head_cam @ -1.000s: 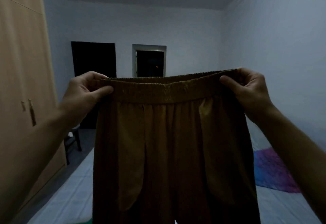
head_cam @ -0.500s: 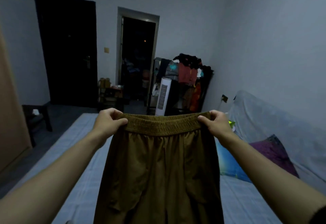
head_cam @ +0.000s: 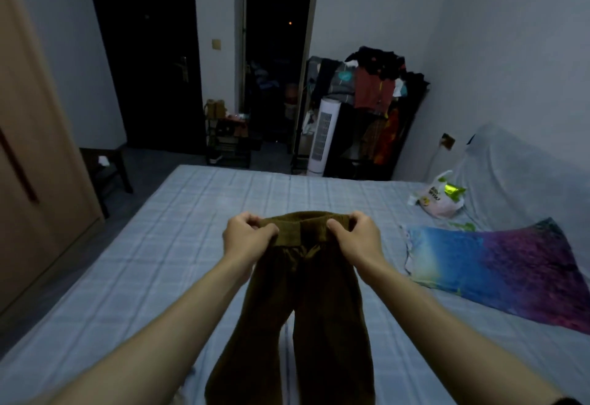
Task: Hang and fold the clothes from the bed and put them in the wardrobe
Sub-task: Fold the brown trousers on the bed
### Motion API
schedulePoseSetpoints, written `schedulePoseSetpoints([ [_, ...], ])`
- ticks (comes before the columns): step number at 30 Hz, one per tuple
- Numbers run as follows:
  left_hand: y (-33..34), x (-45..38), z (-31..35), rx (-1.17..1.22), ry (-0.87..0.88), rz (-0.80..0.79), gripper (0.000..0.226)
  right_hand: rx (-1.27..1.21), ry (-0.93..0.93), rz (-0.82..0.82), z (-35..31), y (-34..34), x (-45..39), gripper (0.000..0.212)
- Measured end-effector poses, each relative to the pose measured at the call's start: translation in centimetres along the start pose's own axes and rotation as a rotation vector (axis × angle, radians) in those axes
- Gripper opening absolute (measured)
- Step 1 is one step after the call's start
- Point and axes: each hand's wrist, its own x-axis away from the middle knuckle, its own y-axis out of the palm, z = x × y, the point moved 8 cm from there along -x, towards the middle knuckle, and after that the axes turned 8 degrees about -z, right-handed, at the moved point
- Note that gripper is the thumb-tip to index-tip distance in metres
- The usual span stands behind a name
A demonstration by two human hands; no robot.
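Note:
A pair of olive-brown trousers (head_cam: 300, 302) with an elastic waistband stretches toward me over the blue checked bed (head_cam: 166, 258), the legs trailing down to the frame's bottom edge. My left hand (head_cam: 245, 235) grips the waistband's left end. My right hand (head_cam: 357, 238) grips its right end. Both hands are close together, so the waistband bunches between them. The wooden wardrobe (head_cam: 35, 136) stands along the left side, its door closed.
A multicoloured pillow (head_cam: 498, 270) lies on the bed's right side, with a plastic bag (head_cam: 440, 197) beyond it. Past the bed's far edge are a white tower fan (head_cam: 322, 136), a loaded clothes rack (head_cam: 373, 98) and a dark stool (head_cam: 105, 165) at the left.
I have lowered the trousers from chest height down toward the bed and brought my hands closer together; the view tilted down from the wall to the mattress.

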Motion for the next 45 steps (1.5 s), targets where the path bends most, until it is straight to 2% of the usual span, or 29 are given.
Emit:
schedulePoseSetpoints([
  [6,4.4,3.1,-0.7,0.002,0.044,-0.096,0.018,-0.203,-0.056,-0.152,0.8,4.5,3.3,0.012],
  [10,5.4,4.2,-1.1,0.05,0.047,-0.161,0.008,-0.318,-0.087,-0.281,1.1,5.0,4.4,0.011],
  [12,6.3,4.7,-1.0,0.124,0.022,-0.261,0.025,-0.296,-0.091,-0.33,1.3,4.9,4.6,0.02],
  [14,7.0,5.1,-0.8,0.102,0.016,-0.377,0.04,-0.223,-0.086,-0.296,1.9,4.4,4.4,0.021],
  [16,6.7,5.2,-0.6,-0.023,0.073,-0.424,0.04,-0.174,-0.078,-0.263,2.5,3.8,4.2,0.016],
  [19,3.6,4.4,1.0,-0.365,0.315,-0.227,0.024,-0.172,-0.076,-0.267,3.0,2.6,3.9,0.016],
  [21,2.4,4.0,1.4,-0.639,0.435,-0.174,0.046,-0.202,-0.1,-0.328,2.6,1.9,3.7,0.016],
  [23,2.3,3.5,0.8,-0.805,0.45,-0.229,0.08,-0.214,-0.156,-0.407,1.5,1.1,3.8,0.014],
  [24,2.3,3.2,0.6,-0.832,0.444,-0.264,0.09,-0.227,-0.179,-0.434,0.9,0.6,3.8,0.014],
  [26,2.7,3.0,0.6,-0.776,0.469,-0.339,0.088,-0.27,-0.212,-0.468,-0.2,-0.3,4.1,0.014],
  [30,3.5,3.4,2.4,-0.451,0.543,-0.476,0.041,-0.336,-0.25,-0.488,-2.3,-2.2,5.0,0.015],
  [33,3.4,4.3,4.0,-0.267,0.544,-0.506,0.023,-0.331,-0.296,-0.436,-3.6,-4.3,5.8,0.015],
  [37,2.7,7.3,7.1,-0.088,0.569,-0.548,0.025,-0.354,-0.357,-0.359,-6.0,-7.4,7.6,0.017],
  [42,1.3,13.6,12.7,-0.13,0.672,-0.484,0.025,-0.272,-0.517,-0.233,-10.3,-10.9,12.0,0.016],
  [45,1.0,18.7,15.8,-0.149,0.721,-0.451,0.031,-0.231,-0.552,-0.151,-11.2,-13.2,15.4,0.014],
])
